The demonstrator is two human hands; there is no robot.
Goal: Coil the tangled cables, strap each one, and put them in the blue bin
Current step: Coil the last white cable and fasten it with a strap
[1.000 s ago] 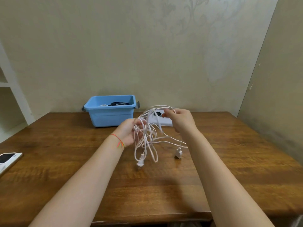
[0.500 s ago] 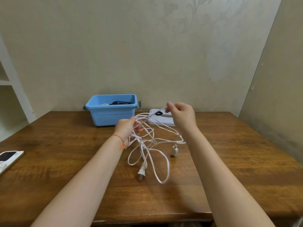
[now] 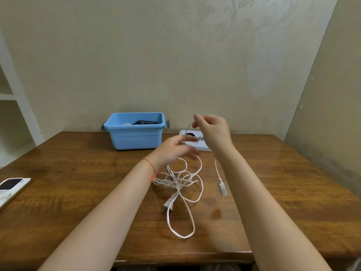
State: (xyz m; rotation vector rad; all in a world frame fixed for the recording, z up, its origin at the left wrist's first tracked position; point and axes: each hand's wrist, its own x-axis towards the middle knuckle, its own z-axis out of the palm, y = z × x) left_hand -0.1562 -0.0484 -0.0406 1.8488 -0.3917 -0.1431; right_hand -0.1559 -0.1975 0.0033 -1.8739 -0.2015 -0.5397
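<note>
A tangled white cable [image 3: 180, 181] lies in loose loops on the wooden table [image 3: 78, 182], its two-pin plug [image 3: 168, 206] near the front. My right hand [image 3: 212, 132] is raised above the table and pinches a strand of this cable; the other connector [image 3: 222, 187] dangles below it. My left hand [image 3: 173, 151], blurred by motion, hovers over the tangle with fingers spread loosely around the strand, its grip unclear. The blue bin [image 3: 135, 132] stands at the back and holds a black cable [image 3: 143, 122] and a white one.
A white flat device [image 3: 199, 145] lies behind my hands, right of the bin. A phone [image 3: 11, 185] rests at the table's left edge. White shelving [image 3: 13, 98] stands at far left. Walls close the back and right side.
The bundle that both hands held up has dropped onto the table and spread out. My right hand rose, pulling one strand up; my left hand moved right and loosened.
</note>
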